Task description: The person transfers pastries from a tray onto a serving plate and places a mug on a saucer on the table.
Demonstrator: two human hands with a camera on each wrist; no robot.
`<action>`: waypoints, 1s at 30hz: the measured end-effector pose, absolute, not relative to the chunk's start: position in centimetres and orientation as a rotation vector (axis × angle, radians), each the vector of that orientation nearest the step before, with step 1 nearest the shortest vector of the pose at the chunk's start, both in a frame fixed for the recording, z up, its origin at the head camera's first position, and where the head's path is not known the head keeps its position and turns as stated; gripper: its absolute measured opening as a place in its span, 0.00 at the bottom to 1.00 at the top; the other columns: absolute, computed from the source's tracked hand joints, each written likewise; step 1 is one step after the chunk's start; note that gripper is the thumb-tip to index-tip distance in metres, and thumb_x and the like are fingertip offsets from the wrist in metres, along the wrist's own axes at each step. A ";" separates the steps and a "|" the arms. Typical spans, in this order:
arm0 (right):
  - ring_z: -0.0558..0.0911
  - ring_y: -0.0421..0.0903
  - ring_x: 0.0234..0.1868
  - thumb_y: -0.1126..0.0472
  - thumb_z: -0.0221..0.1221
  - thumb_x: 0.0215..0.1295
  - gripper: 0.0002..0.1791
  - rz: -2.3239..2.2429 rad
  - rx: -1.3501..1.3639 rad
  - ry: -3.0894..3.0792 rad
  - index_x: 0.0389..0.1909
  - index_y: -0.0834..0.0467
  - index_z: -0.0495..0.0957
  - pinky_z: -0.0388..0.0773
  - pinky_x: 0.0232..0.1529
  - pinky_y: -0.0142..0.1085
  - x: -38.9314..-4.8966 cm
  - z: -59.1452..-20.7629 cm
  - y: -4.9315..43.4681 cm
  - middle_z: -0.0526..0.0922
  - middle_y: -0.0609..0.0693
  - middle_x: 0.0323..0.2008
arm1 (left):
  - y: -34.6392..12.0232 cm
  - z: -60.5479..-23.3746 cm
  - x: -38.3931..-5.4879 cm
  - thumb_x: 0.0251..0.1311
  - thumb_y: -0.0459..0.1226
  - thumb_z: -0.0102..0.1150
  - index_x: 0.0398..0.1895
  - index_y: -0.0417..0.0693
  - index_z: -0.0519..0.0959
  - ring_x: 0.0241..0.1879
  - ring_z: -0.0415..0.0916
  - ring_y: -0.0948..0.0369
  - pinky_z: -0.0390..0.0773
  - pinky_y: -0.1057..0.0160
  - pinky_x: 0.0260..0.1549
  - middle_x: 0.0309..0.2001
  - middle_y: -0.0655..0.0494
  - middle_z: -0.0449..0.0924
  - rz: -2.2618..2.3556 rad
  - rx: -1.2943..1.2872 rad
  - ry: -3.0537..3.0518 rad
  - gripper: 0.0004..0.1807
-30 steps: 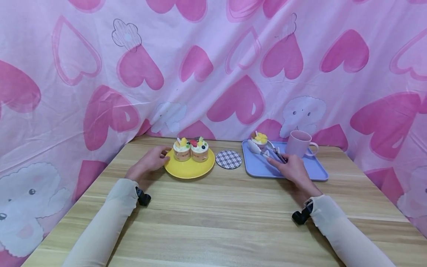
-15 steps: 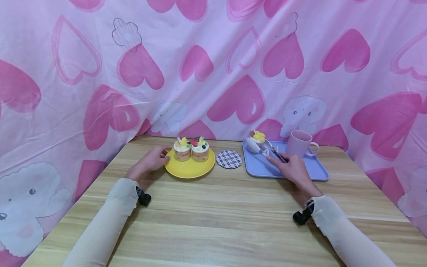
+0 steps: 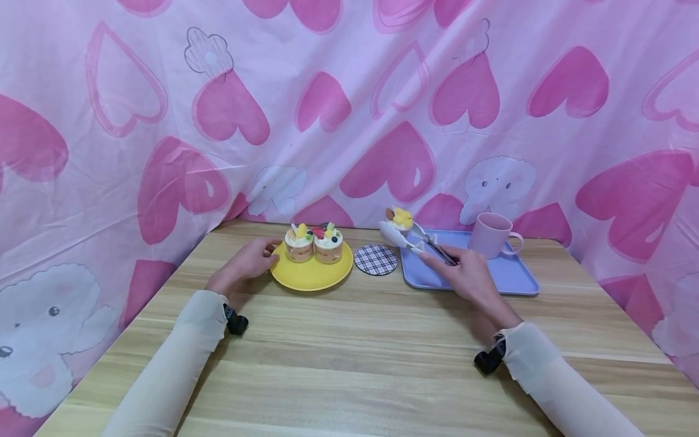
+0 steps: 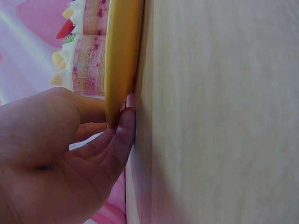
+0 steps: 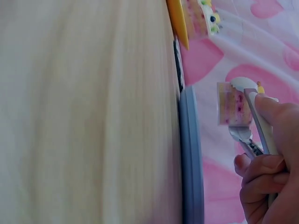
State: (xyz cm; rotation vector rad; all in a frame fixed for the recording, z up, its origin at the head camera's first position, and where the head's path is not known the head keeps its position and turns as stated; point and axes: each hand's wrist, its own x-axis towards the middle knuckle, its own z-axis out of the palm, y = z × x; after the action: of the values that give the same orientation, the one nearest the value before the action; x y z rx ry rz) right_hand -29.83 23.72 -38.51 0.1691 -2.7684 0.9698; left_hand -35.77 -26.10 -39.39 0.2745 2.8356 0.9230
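Observation:
My left hand (image 3: 247,262) pinches the left rim of a yellow plate (image 3: 311,280), thumb over the edge and fingers beneath it, as the left wrist view shows. Two layered dessert cups with cream and fruit, one cup (image 3: 298,250) beside the other (image 3: 328,251), stand on that plate. With my right hand (image 3: 471,276) I grip a pair of food tongs (image 3: 397,235) with pale tips. Between the tips sits a third dessert cup (image 5: 228,105), raised above the level of the blue tray (image 3: 423,276); its yellow fruit topping shows in the head view.
On the tray's right half a pink mug (image 3: 488,235) stands upright. A round checked coaster (image 3: 375,260) lies between plate and tray on the wooden table (image 3: 349,364). A pink heart-patterned curtain (image 3: 382,91) hangs close behind the table's back edge.
The tongs have lifted the dessert cup off the tray's back left and carried it left, toward the coaster. My right hand moved left with it. The left hand stays at the plate.

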 end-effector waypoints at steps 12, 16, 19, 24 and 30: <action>0.75 0.50 0.33 0.23 0.64 0.65 0.46 0.975 0.328 -2.728 0.76 0.47 0.77 0.70 0.24 0.37 -28.9 -38.5 21.0 0.79 0.53 0.31 | -26.1 -39.4 -35.8 0.81 0.37 0.52 0.83 0.38 0.63 0.69 0.74 0.40 0.77 0.40 0.72 0.73 0.32 0.73 0.931 0.279 2.828 0.31; 0.75 0.49 0.31 0.23 0.64 0.65 0.46 0.962 0.359 -2.749 0.76 0.47 0.77 0.70 0.23 0.36 -28.9 -38.6 20.7 0.79 0.52 0.30 | -26.1 -39.5 -35.8 0.81 0.37 0.52 0.83 0.39 0.64 0.69 0.74 0.41 0.77 0.40 0.72 0.73 0.33 0.74 0.932 0.263 2.826 0.31; 0.76 0.49 0.33 0.23 0.64 0.65 0.46 0.954 0.377 -2.758 0.75 0.47 0.78 0.71 0.24 0.35 -28.8 -38.7 20.5 0.81 0.52 0.31 | -26.1 -39.4 -35.8 0.81 0.37 0.52 0.83 0.38 0.64 0.69 0.74 0.41 0.78 0.40 0.72 0.72 0.32 0.74 0.929 0.271 2.829 0.31; 0.79 0.48 0.31 0.24 0.67 0.64 0.45 0.984 0.411 -2.766 0.74 0.47 0.79 0.73 0.23 0.36 -28.7 -38.8 20.2 0.86 0.52 0.35 | -26.2 -39.5 -35.8 0.81 0.37 0.52 0.83 0.38 0.64 0.69 0.74 0.41 0.78 0.40 0.71 0.72 0.32 0.74 0.933 0.285 2.833 0.31; 0.79 0.46 0.26 0.26 0.68 0.63 0.44 0.999 0.440 -2.774 0.73 0.47 0.80 0.74 0.20 0.36 -28.4 -38.8 19.8 0.84 0.50 0.29 | -26.2 -39.5 -35.9 0.81 0.37 0.52 0.82 0.37 0.64 0.69 0.74 0.40 0.77 0.39 0.72 0.72 0.31 0.74 0.925 0.303 2.844 0.31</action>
State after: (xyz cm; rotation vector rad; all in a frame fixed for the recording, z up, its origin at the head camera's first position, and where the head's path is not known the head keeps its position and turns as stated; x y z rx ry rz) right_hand -28.36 19.78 -38.79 0.4404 -2.7739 0.9987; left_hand -35.90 -26.19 -39.53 0.3031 2.8439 0.9249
